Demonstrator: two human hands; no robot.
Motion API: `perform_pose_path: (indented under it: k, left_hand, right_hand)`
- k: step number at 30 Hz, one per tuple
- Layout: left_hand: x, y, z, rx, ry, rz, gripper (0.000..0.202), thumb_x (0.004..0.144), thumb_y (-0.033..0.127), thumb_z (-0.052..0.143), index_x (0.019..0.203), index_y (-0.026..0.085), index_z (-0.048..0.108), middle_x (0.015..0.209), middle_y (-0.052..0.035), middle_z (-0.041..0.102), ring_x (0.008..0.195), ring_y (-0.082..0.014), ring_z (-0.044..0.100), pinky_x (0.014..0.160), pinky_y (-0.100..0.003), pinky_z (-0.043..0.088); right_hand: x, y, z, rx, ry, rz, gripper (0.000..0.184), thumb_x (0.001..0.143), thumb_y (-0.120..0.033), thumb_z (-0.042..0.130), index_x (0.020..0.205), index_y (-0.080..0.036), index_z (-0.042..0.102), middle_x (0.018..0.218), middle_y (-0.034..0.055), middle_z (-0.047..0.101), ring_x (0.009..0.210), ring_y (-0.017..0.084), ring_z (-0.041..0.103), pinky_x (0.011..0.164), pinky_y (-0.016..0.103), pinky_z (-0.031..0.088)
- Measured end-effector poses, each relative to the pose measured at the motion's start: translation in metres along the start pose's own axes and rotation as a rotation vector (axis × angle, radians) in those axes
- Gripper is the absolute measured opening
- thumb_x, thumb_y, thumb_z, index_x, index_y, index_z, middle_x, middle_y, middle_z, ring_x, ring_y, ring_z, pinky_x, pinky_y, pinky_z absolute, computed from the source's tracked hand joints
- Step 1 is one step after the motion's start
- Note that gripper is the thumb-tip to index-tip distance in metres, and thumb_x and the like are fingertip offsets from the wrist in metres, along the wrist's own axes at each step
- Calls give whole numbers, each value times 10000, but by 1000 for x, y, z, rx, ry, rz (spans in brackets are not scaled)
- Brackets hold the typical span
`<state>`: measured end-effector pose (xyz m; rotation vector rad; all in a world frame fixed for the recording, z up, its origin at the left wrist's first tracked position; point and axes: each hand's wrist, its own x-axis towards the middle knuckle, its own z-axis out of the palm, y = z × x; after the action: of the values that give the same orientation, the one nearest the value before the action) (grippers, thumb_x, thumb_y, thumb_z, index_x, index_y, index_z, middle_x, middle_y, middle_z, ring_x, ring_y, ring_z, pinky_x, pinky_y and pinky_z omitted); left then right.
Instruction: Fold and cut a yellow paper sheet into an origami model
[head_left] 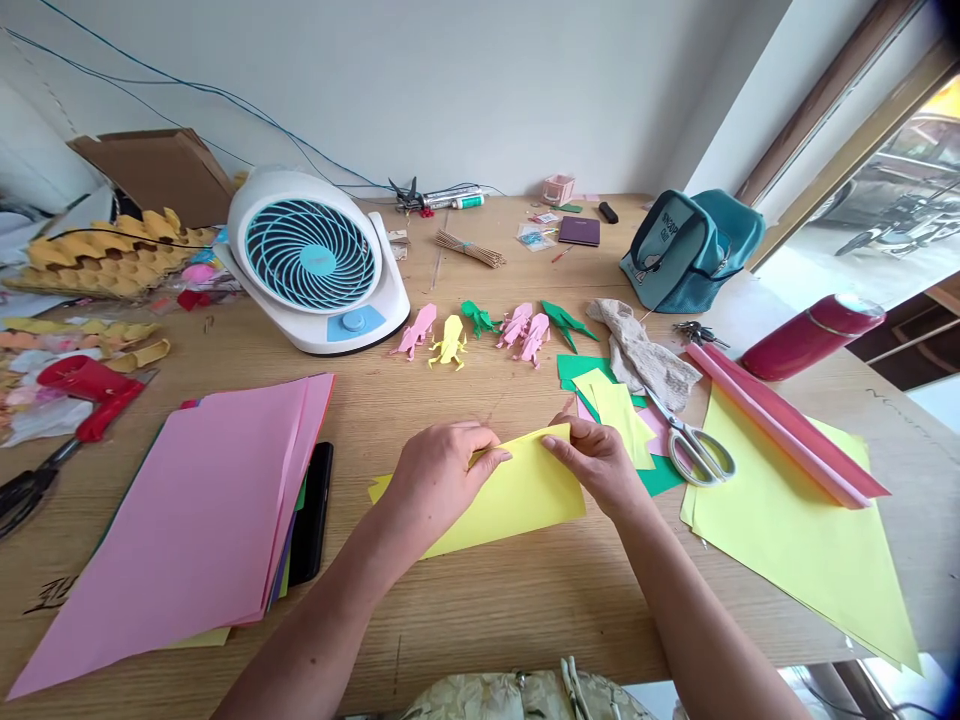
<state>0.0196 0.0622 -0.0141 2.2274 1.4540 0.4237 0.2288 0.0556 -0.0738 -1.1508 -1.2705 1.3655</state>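
Note:
A folded yellow paper sheet lies on the wooden table in front of me. My left hand pinches its far folded edge near the middle. My right hand pinches the same edge at the right corner. Both hands have their fingers closed on the paper. Beyond the hands stands a row of small folded paper figures in pink, yellow and green.
A stack of pink sheets over a black phone lies left. Scissors, paper scraps, large yellow sheets and a pink roll lie right. A fan, a teal bag, a red bottle and a cloth stand behind.

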Motion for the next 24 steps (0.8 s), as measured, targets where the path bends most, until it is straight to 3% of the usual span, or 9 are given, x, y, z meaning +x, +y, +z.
perform_pose_path:
  k: [10, 20, 24]
  left_hand:
    - [-3, 1, -1, 14, -8, 5, 190, 930, 265, 588, 777, 207, 686, 780, 17, 685, 729, -141, 615, 633, -253, 345]
    - [-3, 4, -4, 12, 1, 7, 190, 922, 281, 594, 761, 208, 665, 771, 18, 682, 711, -143, 607, 616, -254, 328]
    - [-3, 5, -5, 9, 1, 1, 190, 917, 289, 600, 763, 210, 677, 764, 19, 681, 701, -141, 604, 613, -257, 325]
  right_hand:
    - [-1, 1, 2, 65, 7, -7, 380, 772, -514, 735, 658, -168, 626, 706, 0, 471, 629, 124, 477, 526, 249, 366]
    - [-1, 2, 2, -26, 59, 22, 488, 696, -645, 735, 618, -179, 615, 688, 30, 537, 616, 143, 467, 514, 265, 376]
    - [-1, 2, 3, -29, 73, -21, 473, 721, -613, 733, 604, -173, 607, 664, 14, 493, 599, 123, 431, 502, 255, 337]
